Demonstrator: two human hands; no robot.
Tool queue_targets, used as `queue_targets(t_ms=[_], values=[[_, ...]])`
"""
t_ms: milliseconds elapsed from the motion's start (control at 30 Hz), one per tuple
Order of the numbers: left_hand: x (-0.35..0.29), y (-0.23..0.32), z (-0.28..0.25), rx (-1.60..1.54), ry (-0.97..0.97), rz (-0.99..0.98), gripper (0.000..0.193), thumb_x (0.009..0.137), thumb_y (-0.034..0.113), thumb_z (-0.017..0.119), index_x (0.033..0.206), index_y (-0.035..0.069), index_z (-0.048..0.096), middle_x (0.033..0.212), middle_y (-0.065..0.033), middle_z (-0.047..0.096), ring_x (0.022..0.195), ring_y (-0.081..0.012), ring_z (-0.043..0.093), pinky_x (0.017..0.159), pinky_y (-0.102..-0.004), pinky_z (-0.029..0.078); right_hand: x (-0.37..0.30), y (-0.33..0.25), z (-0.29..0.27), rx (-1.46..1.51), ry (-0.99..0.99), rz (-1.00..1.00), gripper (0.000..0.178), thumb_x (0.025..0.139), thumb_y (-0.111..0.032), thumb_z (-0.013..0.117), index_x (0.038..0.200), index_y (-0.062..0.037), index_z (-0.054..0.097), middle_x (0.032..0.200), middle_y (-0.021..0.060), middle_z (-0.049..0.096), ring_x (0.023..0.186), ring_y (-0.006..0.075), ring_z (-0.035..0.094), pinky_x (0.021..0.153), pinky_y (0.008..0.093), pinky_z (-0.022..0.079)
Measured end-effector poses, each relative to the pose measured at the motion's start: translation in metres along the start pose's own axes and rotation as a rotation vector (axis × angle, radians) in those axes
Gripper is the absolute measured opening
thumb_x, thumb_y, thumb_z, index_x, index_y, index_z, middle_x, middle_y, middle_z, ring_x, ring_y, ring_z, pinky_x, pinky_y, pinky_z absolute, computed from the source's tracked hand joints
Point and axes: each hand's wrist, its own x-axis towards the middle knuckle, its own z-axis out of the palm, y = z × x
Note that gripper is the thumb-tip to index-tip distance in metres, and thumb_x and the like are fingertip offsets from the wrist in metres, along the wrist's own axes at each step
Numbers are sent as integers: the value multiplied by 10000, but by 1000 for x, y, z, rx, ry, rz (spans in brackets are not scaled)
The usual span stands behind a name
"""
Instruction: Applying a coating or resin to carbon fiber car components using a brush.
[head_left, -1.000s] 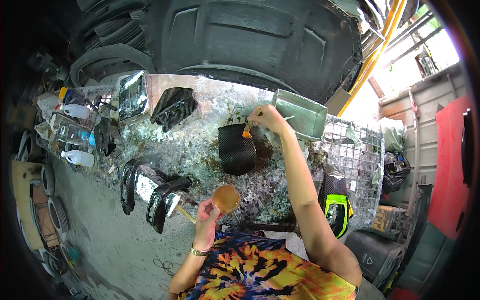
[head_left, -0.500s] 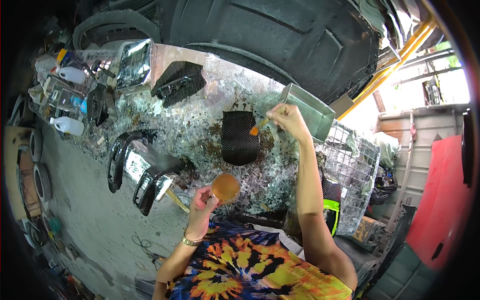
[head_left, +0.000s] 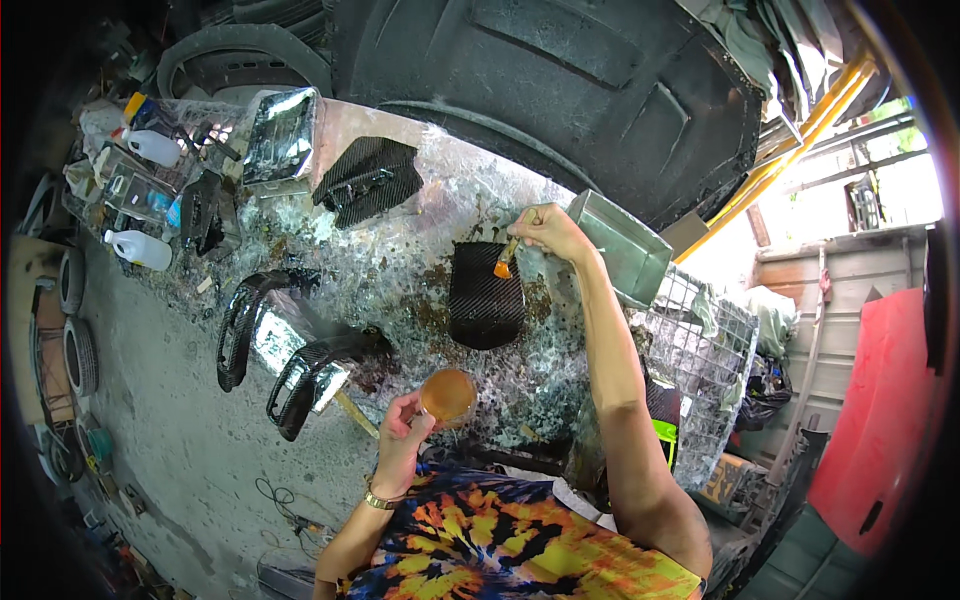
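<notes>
My right hand [head_left: 548, 232] is stretched out over the bench, fingers pinched shut on a small brush [head_left: 506, 262]. Its orange bristle end touches the upper right corner of the carbon-weave panel [head_left: 486, 295]. The panel lies flat, mid-bench, on the stained, speckled worktop [head_left: 400, 270].

My left hand [head_left: 402, 432] is pulled in close to my chest, fingers curled round a small round cup [head_left: 447, 395] of amber liquid. It's held upright off the near bench edge, well apart from the panel.

Packages and containers:
- Two white plastic jugs at far left: one [head_left: 155, 148] near the top corner, one [head_left: 140, 249] lower, lying on its side. Label detail is too small to tell.
- A clear box-shaped container [head_left: 135, 190] between them, with blue bits showing inside.
- A grey-green rectangular tray [head_left: 622, 245] just beside my right hand, on the right bench end.
- A wire mesh basket [head_left: 700, 350] past the tray, further right.

Other parts on the bench:
- A ribbed black carbon piece [head_left: 365, 178] up top.
- A glossy reflective panel [head_left: 280, 140] to its left.
- Two curved black trim pieces [head_left: 300, 370] at near left.

A large black moulded body panel [head_left: 560, 90] stands behind the bench, with a red panel [head_left: 880, 420] at far right.
</notes>
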Motion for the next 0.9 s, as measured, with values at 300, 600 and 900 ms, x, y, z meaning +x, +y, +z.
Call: queue_targets(t_ms=[300,600,900], values=[[18,7,6,-13,24,13,385,855,156,633,1186,39,476,1070,-38,551,944,-126,549,837,-291,468,22,21,-15,-64,430,-241,174,797,-196,685,720,-44,646,574,-24,518,517,33,428,466,209,329],[68,18,22,-28,7,117,315,893,209,598,1158,79,489,1029,-23,586,903,-102,581,834,-271,479,-106,-66,66,147,71,-364,53,807,-88,671,777,-45,668,703,20,637,580,37,518,514,194,387],[71,20,26,-86,38,114,321,871,179,625,1152,78,507,1053,-33,586,939,-115,582,836,-279,488,-66,-26,35,573,131,-111,185,862,-197,630,756,-45,620,545,-14,515,421,23,362,382,198,247]])
